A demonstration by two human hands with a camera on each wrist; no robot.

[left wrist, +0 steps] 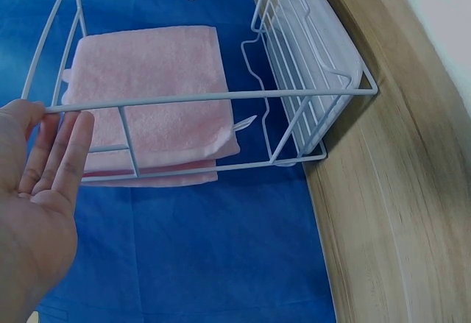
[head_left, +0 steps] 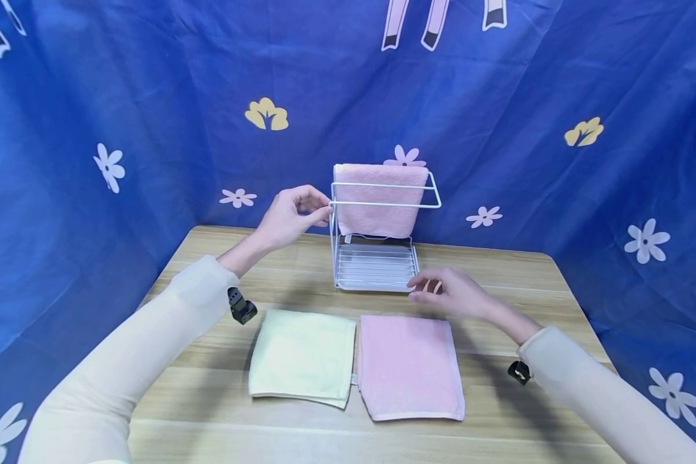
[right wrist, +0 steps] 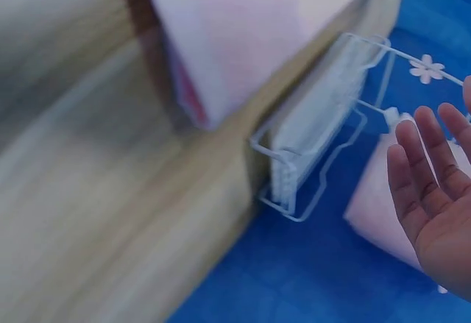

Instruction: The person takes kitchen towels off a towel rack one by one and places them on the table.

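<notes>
While my L hand [head_left: 292, 216] pinches the rack [head_left: 377, 267] at its upper L corner, my R hand [head_left: 449, 293], fingers loose & holding nothing, is nearer the flat pink towel [head_left: 408, 367], nearside on the table [head_left: 301, 438].

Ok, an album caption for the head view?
Left hand pinching a white rack hung with a pink towel, a pale green towel and second pink towel in front.

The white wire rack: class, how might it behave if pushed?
The white rack would likely stay stiff, framed in straight bars. It seems light for its size, given open gaps. Pushed high, it might tip, standing tall.
</notes>
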